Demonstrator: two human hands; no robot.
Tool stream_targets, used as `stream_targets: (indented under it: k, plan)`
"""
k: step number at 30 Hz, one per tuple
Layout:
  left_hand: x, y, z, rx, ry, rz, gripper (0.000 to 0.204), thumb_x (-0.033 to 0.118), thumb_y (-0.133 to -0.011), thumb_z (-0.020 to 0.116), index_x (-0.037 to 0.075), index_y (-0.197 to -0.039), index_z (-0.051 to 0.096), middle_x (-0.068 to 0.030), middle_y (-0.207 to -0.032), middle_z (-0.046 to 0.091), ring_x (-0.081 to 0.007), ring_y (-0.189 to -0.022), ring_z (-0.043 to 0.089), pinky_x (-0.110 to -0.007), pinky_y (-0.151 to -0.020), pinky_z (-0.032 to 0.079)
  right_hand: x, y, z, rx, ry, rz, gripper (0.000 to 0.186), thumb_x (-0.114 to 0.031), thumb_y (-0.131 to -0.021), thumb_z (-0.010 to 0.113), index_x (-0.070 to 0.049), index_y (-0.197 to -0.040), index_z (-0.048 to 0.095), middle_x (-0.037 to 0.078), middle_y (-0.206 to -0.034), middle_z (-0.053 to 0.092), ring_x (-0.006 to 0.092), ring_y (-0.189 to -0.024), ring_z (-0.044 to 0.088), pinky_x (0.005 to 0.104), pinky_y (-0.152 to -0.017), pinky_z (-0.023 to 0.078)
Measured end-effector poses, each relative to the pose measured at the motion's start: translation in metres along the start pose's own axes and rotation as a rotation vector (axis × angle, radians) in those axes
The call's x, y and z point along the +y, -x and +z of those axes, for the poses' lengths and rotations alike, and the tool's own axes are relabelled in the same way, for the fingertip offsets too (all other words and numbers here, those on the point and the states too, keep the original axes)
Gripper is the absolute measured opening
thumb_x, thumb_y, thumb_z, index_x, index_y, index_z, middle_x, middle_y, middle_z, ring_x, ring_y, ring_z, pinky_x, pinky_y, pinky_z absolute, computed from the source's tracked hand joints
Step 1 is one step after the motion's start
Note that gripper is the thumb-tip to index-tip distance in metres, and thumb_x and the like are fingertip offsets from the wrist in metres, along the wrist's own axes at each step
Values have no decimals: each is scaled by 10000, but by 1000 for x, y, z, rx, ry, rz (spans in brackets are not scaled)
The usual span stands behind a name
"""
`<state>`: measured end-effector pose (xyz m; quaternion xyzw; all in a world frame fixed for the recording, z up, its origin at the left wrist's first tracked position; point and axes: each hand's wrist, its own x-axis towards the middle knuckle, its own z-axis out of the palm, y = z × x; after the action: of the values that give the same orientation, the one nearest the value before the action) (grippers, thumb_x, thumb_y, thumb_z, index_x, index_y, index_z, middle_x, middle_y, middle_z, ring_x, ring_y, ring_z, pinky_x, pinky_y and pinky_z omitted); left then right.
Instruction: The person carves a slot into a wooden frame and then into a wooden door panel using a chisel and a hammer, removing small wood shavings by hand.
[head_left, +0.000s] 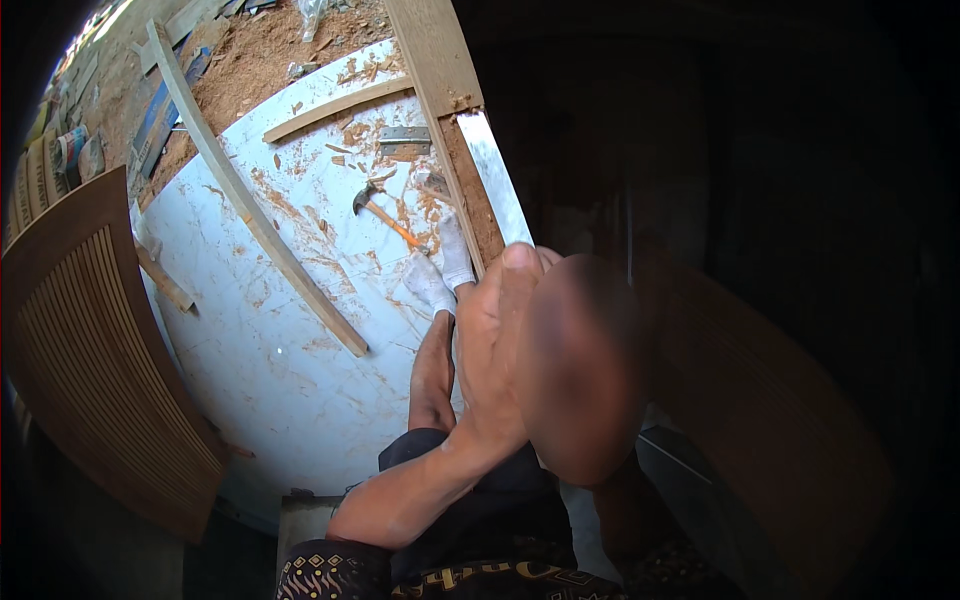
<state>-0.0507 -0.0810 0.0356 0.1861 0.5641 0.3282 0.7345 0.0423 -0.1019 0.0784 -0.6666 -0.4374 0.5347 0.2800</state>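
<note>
While holding the metal strip (pixel 490 165) along the right edge of the wooden beam (pixel 430 60), with left hand (pixel 490 345) clamped round its near part and right hand (pixel 580 370) too blurred to tell, guide evenly along the recess (pixel 473 195).

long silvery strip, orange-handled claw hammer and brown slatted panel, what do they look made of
Long silvery strip: likely smooth metal, from its bright glare. Orange-handled claw hammer: dull dark head, probably steel; handle perhaps painted wood or plastic. Brown slatted panel: seemingly stained wood, from its brown tone.
</note>
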Motion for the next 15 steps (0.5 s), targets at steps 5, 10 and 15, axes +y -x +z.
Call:
stream_targets:
  k: [5,10,15]
  plan:
    - [1,-1,-1,-3,14,-15,542,434,-1170,317,-5,-1047,611,-78,-787,655,-130,-677,626,-269,-674,525,9,2,3,30,32,-40,452,-58,-1072,501,82,-1501,523,304,-1402,643,388,-1337,634,411,-1115,480]
    - [8,8,1,-45,-92,70,545,434,-1165,363,-53,-1237,595,-83,-942,705,-114,-646,593,-262,-628,506,17,17,-3,208,-267,34,502,-212,-1109,516,48,-1538,501,229,-1362,681,214,-1152,695,355,-1001,535]
    - [-37,63,-15,-104,28,-16,552,409,-1160,400,-71,-1408,509,-176,-1260,668,-196,-1015,683,-329,-908,553,30,60,-17,33,-6,173,471,-181,-1089,527,38,-1505,545,220,-1322,709,168,-891,720,310,-792,569]
